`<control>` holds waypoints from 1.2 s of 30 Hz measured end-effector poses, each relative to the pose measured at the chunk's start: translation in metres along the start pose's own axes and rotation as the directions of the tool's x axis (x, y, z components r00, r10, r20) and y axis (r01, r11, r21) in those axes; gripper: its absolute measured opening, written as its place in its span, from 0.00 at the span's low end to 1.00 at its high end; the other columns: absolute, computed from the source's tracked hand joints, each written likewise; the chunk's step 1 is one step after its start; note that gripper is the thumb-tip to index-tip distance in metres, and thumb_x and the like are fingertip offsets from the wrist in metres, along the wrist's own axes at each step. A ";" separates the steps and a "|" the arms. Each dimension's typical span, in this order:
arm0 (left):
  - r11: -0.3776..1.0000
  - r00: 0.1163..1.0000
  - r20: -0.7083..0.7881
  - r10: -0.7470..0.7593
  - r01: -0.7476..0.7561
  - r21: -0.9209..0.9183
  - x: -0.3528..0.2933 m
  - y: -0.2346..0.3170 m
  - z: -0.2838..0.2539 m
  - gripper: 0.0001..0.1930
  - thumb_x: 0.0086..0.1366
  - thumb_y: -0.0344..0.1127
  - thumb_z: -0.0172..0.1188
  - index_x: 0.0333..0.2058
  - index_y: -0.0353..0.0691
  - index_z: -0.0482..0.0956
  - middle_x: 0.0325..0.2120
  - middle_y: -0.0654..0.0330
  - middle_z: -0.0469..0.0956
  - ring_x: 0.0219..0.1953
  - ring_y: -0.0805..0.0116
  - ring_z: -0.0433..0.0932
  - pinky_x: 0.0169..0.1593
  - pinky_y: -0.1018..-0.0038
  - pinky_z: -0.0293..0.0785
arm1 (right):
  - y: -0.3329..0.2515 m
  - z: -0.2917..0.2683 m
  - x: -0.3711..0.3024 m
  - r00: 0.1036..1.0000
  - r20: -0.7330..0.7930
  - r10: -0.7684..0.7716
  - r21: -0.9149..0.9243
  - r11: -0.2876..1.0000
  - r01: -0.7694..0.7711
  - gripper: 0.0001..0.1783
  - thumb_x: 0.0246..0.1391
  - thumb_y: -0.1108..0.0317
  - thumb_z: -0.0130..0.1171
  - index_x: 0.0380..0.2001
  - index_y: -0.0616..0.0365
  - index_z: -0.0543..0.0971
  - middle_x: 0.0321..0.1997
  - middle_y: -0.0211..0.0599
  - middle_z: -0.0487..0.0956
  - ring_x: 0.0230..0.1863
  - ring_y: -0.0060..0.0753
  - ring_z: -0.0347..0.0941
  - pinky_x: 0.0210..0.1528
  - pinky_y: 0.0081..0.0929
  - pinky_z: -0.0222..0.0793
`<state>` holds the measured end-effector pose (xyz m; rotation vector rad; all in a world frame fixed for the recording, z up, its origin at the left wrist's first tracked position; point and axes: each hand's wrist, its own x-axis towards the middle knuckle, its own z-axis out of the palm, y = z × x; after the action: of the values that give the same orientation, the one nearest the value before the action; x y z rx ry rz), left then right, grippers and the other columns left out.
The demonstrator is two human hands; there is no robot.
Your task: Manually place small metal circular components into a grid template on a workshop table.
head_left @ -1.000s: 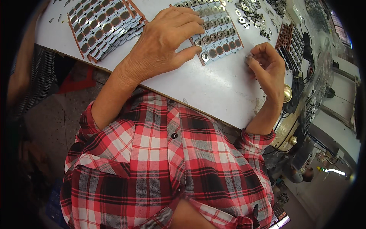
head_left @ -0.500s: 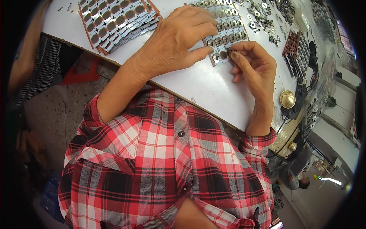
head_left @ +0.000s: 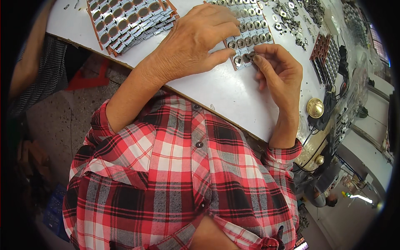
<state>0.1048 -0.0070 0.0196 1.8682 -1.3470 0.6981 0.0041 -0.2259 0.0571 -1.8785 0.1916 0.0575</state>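
Observation:
A light-coloured circuit-board panel [head_left: 256, 38] with rows of small shiny metal clips lies on the white table before me. My left hand [head_left: 193, 46] reaches across its left edge, fingers spread and thumb apart, with nothing seen in its grasp. At the panel's near right corner, thumb and forefinger of my right hand [head_left: 281, 68] pinch a small dark metal clip [head_left: 251, 55] just over a round spot in the nearest row. The fingertips partly cover the clip. Whether it touches the panel I cannot tell.
Stacked panels with bare round spots [head_left: 132, 18] lie at the far left. Loose metal clips [head_left: 287, 18] are scattered at the far right. Beyond my right hand stand more stacked panels [head_left: 325, 58] and a brass-coloured dome [head_left: 315, 108]. Another person's arm [head_left: 29, 54] shows at the left.
My right fingertips and the clip have shifted very slightly at the nearest row. The left hand stays over the panel's left edge. The whole view has moved a little.

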 end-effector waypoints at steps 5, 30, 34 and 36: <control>0.959 0.965 -0.118 0.234 -0.208 0.194 -0.012 -0.022 0.020 0.19 0.53 0.31 0.73 0.43 0.34 0.79 0.47 0.49 0.80 0.56 0.48 0.76 0.60 0.56 0.72 | 0.004 -0.002 0.000 0.998 0.048 -0.051 -0.031 0.998 0.052 0.07 0.64 0.74 0.64 0.44 0.65 0.85 0.28 0.27 0.81 0.21 0.11 0.70 0.19 0.12 0.62; 0.947 0.942 0.170 -0.289 0.308 -0.095 0.007 0.016 -0.005 0.19 0.52 0.32 0.74 0.42 0.36 0.80 0.47 0.52 0.81 0.56 0.50 0.77 0.59 0.57 0.72 | 0.011 0.002 0.004 0.953 0.107 -0.283 -0.287 0.909 0.302 0.07 0.60 0.82 0.65 0.41 0.65 0.85 0.35 0.26 0.78 0.33 0.14 0.72 0.34 0.13 0.65; 0.948 0.945 0.121 -0.304 0.312 -0.055 -0.001 0.014 0.004 0.19 0.51 0.32 0.75 0.41 0.37 0.80 0.45 0.54 0.82 0.55 0.51 0.77 0.58 0.59 0.73 | 0.008 -0.004 0.004 0.945 0.184 -0.272 -0.224 0.924 0.310 0.10 0.58 0.84 0.64 0.42 0.65 0.85 0.36 0.28 0.77 0.35 0.16 0.73 0.36 0.15 0.66; 0.950 0.947 0.128 -0.294 0.304 -0.068 -0.001 0.015 0.003 0.19 0.50 0.32 0.75 0.41 0.37 0.80 0.46 0.54 0.82 0.55 0.51 0.77 0.59 0.58 0.73 | 0.008 -0.006 0.003 0.938 0.195 -0.286 -0.238 0.914 0.329 0.10 0.57 0.84 0.64 0.42 0.65 0.85 0.36 0.28 0.77 0.36 0.16 0.72 0.36 0.15 0.66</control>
<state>0.0901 -0.0125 0.0207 2.0113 -1.1087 0.3743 0.0053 -0.2338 0.0510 -2.1428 -0.2353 0.0141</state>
